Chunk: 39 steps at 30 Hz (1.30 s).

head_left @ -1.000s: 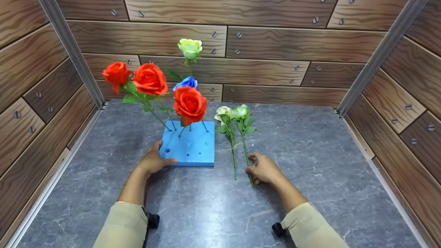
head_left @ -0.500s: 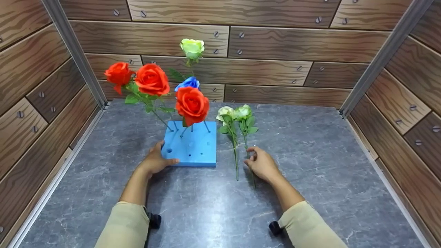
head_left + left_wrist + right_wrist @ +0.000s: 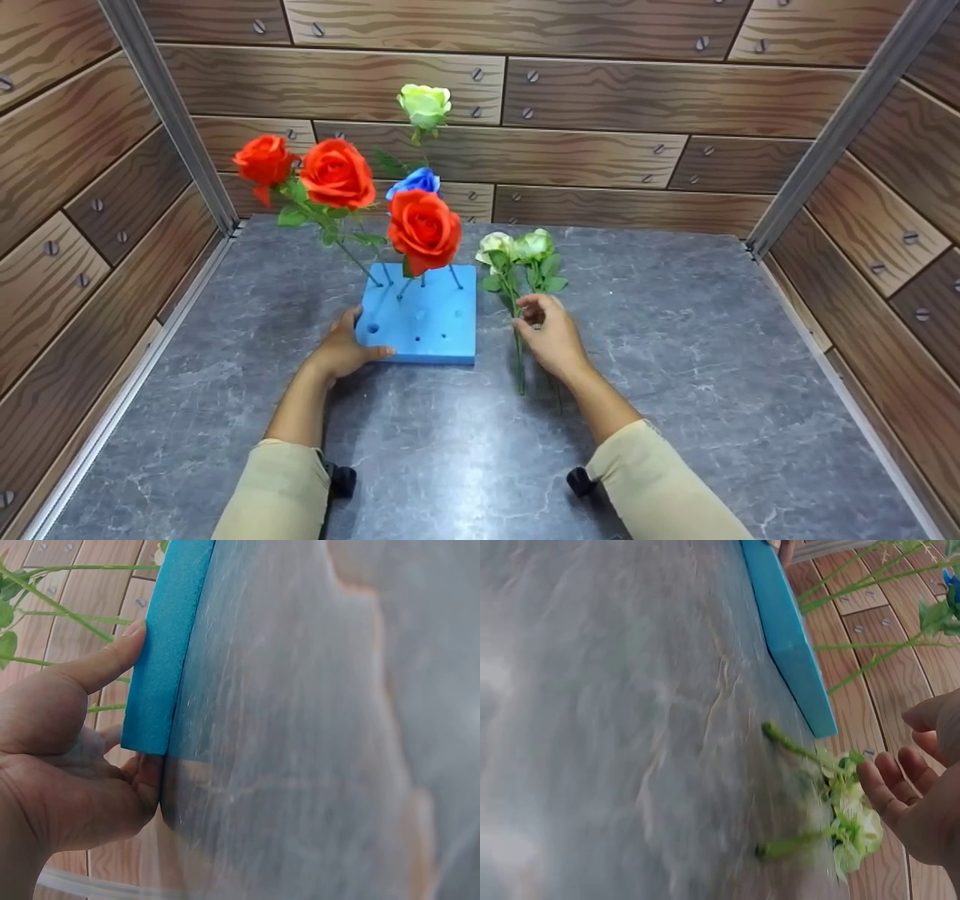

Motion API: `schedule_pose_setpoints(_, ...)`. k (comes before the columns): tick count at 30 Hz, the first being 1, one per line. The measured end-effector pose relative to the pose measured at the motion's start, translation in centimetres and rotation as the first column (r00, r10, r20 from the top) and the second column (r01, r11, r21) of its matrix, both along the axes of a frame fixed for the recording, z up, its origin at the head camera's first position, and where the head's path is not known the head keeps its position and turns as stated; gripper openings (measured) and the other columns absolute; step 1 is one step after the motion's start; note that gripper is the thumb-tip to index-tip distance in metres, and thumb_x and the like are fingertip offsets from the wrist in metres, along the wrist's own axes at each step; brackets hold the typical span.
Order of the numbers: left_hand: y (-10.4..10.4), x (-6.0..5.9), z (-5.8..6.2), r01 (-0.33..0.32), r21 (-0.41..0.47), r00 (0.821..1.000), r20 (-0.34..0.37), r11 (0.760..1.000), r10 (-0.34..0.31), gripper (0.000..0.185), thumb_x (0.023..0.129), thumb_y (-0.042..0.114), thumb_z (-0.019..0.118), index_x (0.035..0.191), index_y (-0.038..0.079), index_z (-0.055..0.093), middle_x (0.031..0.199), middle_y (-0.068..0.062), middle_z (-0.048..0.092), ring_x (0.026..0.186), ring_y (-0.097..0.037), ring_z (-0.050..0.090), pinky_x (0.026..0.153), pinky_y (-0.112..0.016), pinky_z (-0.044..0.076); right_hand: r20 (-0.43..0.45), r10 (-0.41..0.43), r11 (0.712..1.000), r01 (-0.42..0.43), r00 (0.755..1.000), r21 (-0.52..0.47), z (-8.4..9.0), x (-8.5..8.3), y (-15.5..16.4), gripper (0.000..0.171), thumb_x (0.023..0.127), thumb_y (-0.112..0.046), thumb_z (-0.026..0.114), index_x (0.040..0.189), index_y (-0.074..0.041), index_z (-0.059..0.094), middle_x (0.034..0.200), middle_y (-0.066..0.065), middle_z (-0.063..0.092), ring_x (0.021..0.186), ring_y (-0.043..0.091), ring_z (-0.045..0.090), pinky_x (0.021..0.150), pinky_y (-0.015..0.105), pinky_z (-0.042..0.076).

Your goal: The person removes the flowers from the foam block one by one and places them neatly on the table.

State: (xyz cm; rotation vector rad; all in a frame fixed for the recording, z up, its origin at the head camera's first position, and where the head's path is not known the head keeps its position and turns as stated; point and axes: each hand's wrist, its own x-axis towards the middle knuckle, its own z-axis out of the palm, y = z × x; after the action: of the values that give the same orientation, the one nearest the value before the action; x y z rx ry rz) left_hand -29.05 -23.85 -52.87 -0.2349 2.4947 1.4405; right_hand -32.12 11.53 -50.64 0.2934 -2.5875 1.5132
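Note:
A blue foam block (image 3: 427,326) lies on the grey table (image 3: 675,360) with several roses standing in its far holes: three red ones (image 3: 424,229), a blue one (image 3: 415,181) and a tall pale green one (image 3: 424,105). My left hand (image 3: 356,341) grips the block's near left corner, thumb on top; the left wrist view shows the thumb on the block (image 3: 169,645). Two pale green roses (image 3: 517,246) lie on the table right of the block. My right hand (image 3: 534,315) hovers over their upper stems, fingers (image 3: 889,780) loosely curled with nothing between them and the thumb.
Wood-patterned walls (image 3: 645,97) with metal corner posts (image 3: 172,120) close in the table at the back and on both sides. The block's near holes (image 3: 373,328) hold nothing. Bare grey table surface lies to the right and in front.
My right hand has slid away from me along the lying stems, from their lower ends up toward the rose heads. The left hand keeps its hold on the block.

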Motion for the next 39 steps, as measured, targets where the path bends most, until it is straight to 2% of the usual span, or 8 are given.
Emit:
schedule_pose_setpoints(2, 0.0, -0.1, 0.0, 0.000, 0.001, 1.000, -0.003, 1.000, 0.000, 0.115, 0.091, 0.033, 0.089, 0.174, 0.006, 0.013, 0.177, -0.031, 0.013, 0.165, -0.050, 0.019, 0.132, -0.065, 0.027, -0.002, 0.029, 0.999, -0.029, 1.000, -0.024, 0.2, -0.3, -0.7, 0.026, 0.097, 0.001, 0.075, 0.123, 0.003, 0.070, 0.115, 0.020, 0.068, 0.109, 0.035, 0.071, 0.103, 0.050, 0.059)
schedule_pose_setpoints(8, -0.2, 0.0, -0.1, -0.004, 0.018, 1.000, -0.010, 1.000, 0.004, 0.115, 0.091, 0.033, 0.089, 0.174, 0.006, 0.014, 0.178, -0.029, 0.014, 0.165, -0.049, 0.019, 0.132, -0.064, 0.027, -0.042, 0.073, 0.993, -0.077, 0.996, -0.091, 0.1, -1.7, -3.1, 0.030, 0.094, 0.004, 0.076, 0.123, 0.005, 0.069, 0.118, 0.021, 0.067, 0.113, 0.037, 0.069, 0.104, 0.049, 0.060)
schedule_pose_setpoints(14, -0.4, -0.1, 0.0, -0.019, 0.035, 1.000, -0.023, 0.999, 0.020, 0.116, 0.089, 0.030, 0.091, 0.173, 0.005, 0.015, 0.178, -0.029, 0.015, 0.165, -0.049, 0.019, 0.133, -0.064, 0.025, -0.103, 0.106, 0.980, -0.122, 0.989, -0.158, -1.6, -3.4, -5.2, 0.033, 0.093, 0.007, 0.076, 0.125, 0.008, 0.067, 0.123, 0.026, 0.066, 0.119, 0.047, 0.069, 0.107, 0.051, 0.060)
schedule_pose_setpoints(18, -0.2, -0.1, -0.1, -0.015, 0.040, 1.000, -0.024, 0.999, 0.016, 0.116, 0.089, 0.031, 0.091, 0.173, 0.005, 0.015, 0.178, -0.029, 0.015, 0.165, -0.050, 0.018, 0.133, -0.064, 0.025, -0.094, 0.118, 0.970, -0.136, 0.989, -0.203, -2.6, -4.1, -6.2, 0.037, 0.094, 0.005, 0.076, 0.129, 0.007, 0.065, 0.127, 0.027, 0.064, 0.124, 0.047, 0.068, 0.110, 0.053, 0.058)
schedule_pose_setpoints(22, -0.1, 0.0, -0.2, -0.015, 0.040, 0.999, -0.027, 0.999, 0.016, 0.116, 0.089, 0.031, 0.091, 0.173, 0.004, 0.016, 0.178, -0.029, 0.016, 0.165, -0.050, 0.019, 0.133, -0.064, 0.026, -0.087, 0.099, 0.964, -0.117, 0.991, -0.238, -3.2, -4.7, -7.2, 0.038, 0.094, 0.004, 0.077, 0.131, 0.006, 0.065, 0.127, 0.027, 0.064, 0.125, 0.046, 0.069, 0.111, 0.052, 0.058)
schedule_pose_setpoints(27, -0.3, 0.2, 0.0, -0.024, 0.041, 0.999, -0.038, 0.999, 0.025, 0.115, 0.089, 0.030, 0.092, 0.172, 0.003, 0.017, 0.177, -0.029, 0.016, 0.165, -0.050, 0.019, 0.133, -0.065, 0.026, -0.087, 0.062, 0.965, -0.082, 0.994, -0.249, -2.9, -5.6, -8.6, 0.037, 0.095, 0.002, 0.078, 0.130, 0.004, 0.067, 0.128, 0.025, 0.067, 0.126, 0.042, 0.071, 0.110, 0.048, 0.059)
schedule_pose_setpoints(33, -0.3, -0.1, 0.0, -0.027, 0.031, 0.999, -0.035, 0.999, 0.028, 0.116, 0.088, 0.031, 0.092, 0.172, 0.004, 0.017, 0.178, -0.029, 0.016, 0.165, -0.049, 0.019, 0.133, -0.064, 0.027, -0.063, 0.075, 0.956, -0.090, 0.995, -0.279, -2.8, -6.7, -9.6, 0.039, 0.097, -0.001, 0.078, 0.135, 0.004, 0.067, 0.135, 0.026, 0.068, 0.131, 0.042, 0.069, 0.113, 0.046, 0.057)
schedule_pose_setpoints(39, -0.2, -0.3, -0.4, -0.029, 0.030, 0.999, -0.022, 0.999, 0.029, 0.115, 0.089, 0.032, 0.091, 0.173, 0.005, 0.016, 0.177, -0.028, 0.016, 0.165, -0.049, 0.019, 0.133, -0.063, 0.027, -0.061, 0.079, 0.961, -0.093, 0.995, -0.260, -3.2, -7.5, -10.1, 0.040, 0.099, -0.004, 0.078, 0.136, 0.006, 0.067, 0.137, 0.026, 0.070, 0.133, 0.042, 0.069, 0.112, 0.044, 0.058)
